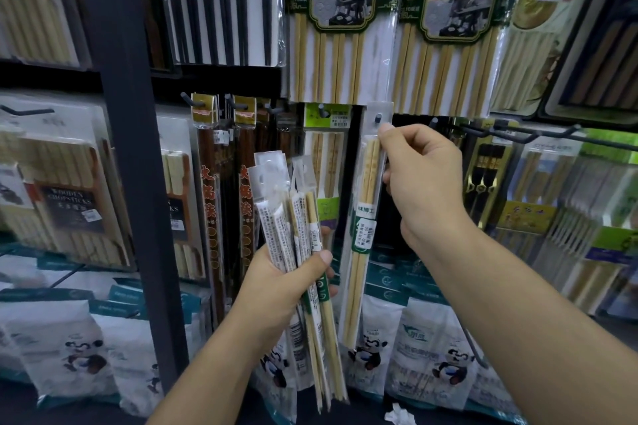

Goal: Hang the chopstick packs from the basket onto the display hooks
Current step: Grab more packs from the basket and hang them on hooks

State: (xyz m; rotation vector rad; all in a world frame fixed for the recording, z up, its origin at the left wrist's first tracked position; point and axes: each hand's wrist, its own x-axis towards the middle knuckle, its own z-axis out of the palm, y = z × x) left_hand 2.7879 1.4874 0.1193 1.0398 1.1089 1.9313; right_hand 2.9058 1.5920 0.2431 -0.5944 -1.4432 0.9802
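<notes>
Clear plastic sleeve, pale bamboo pair inside: one chopstick pack (362, 252) hangs upright with its header hole over a short dark hook (378, 118) in the lower row of the display, directly under the bottom edge of the big green-labelled packs.

Right hand (421, 179) pinches this pack just under the header, fingers (386, 130) closed on its upper right edge. Judgement: the grip sits high so the hole can be steered along the hook. Whether the header is seated fully back on the hook, cannot tell.

Left hand (276, 283) grips a bundle (293, 210) of similar packs around the middle, fingers curled round them, headers fanned upward, left of the hook. Judgement: the fan leaves each header free for the right hand to take the next one.

Basket not in view.

Bare hooks (518, 134) project further right, toward the right edge of the display; likely room for more packs.

Risk: the thin header could slip off the hook tip if released before it is pushed well back.
</notes>
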